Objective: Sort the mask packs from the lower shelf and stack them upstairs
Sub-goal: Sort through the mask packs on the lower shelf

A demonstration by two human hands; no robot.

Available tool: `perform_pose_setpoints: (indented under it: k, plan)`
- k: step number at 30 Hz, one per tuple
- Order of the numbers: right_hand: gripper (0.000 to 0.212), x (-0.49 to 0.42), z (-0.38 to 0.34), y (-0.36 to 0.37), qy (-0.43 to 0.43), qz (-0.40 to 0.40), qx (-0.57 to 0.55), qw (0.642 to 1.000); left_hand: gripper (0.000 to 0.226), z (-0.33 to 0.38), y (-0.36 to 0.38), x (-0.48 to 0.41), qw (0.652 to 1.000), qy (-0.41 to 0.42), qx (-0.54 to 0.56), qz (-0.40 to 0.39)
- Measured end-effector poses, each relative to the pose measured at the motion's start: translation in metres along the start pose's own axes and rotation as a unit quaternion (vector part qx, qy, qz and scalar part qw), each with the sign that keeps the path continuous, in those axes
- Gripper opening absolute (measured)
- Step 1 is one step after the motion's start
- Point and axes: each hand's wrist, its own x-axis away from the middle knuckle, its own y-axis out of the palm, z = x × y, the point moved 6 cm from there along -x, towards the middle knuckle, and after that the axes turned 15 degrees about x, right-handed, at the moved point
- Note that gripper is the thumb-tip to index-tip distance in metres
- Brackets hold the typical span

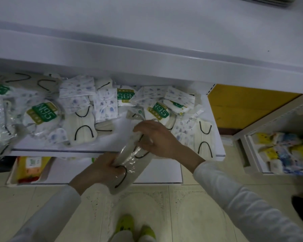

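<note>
A cream mask pack with black ear loops, in clear wrap, hangs in front of the lower shelf. My left hand grips its near end and my right hand grips its far end. The lower shelf holds several mixed packs: N95 packs with green labels, blue-printed white packs and more cream packs with black loops. The white upper shelf spreads above them.
A bottom shelf below holds a yellow and red packet. At the right a second rack carries yellow and blue packets. An orange panel sits behind it. Pale floor tiles and my green shoes are below.
</note>
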Motion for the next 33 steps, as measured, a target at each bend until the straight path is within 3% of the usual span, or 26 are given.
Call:
perform_pose_setpoints:
  k: [2, 4, 6, 10, 13, 19, 23, 30, 33]
  plan:
    - [0.036, 0.005, 0.016, 0.002, 0.093, 0.090, -0.049, 0.990, 0.024, -0.026, -0.018, 0.010, 0.992, -0.049, 0.073, 0.095]
    - [0.038, 0.008, 0.031, 0.015, 0.204, 0.108, -0.096, 0.968, 0.024, -0.049, -0.035, 0.023, 0.965, -0.078, 0.170, 0.183]
    - [0.032, -0.007, 0.029, 0.047, 0.260, 0.036, -0.146, 0.954, 0.022, -0.068, -0.056, 0.041, 0.938, -0.079, 0.225, 0.250]
    - [0.031, -0.055, -0.005, 0.108, 0.307, -0.108, -0.112, 0.939, 0.015, -0.081, -0.096, 0.068, 0.902, -0.062, 0.250, 0.346]
    - [0.033, -0.085, -0.018, 0.133, 0.391, -0.147, -0.068, 0.906, 0.035, -0.091, -0.119, 0.075, 0.879, -0.042, 0.274, 0.388]
    - [0.064, -0.118, -0.037, 0.162, 0.508, -0.154, -0.060, 0.845, 0.032, -0.098, -0.138, 0.077, 0.865, -0.037, 0.293, 0.406]
    - [0.043, -0.121, -0.023, 0.163, 0.573, -0.134, -0.121, 0.800, 0.028, -0.099, -0.141, 0.072, 0.865, -0.042, 0.295, 0.403]
    - [0.036, -0.102, 0.009, 0.145, 0.566, -0.081, -0.213, 0.792, 0.011, -0.093, -0.129, 0.057, 0.868, -0.060, 0.318, 0.377]
    - [0.031, -0.086, 0.028, 0.134, 0.576, -0.044, -0.282, 0.766, 0.009, -0.089, -0.122, 0.048, 0.873, -0.055, 0.323, 0.361]
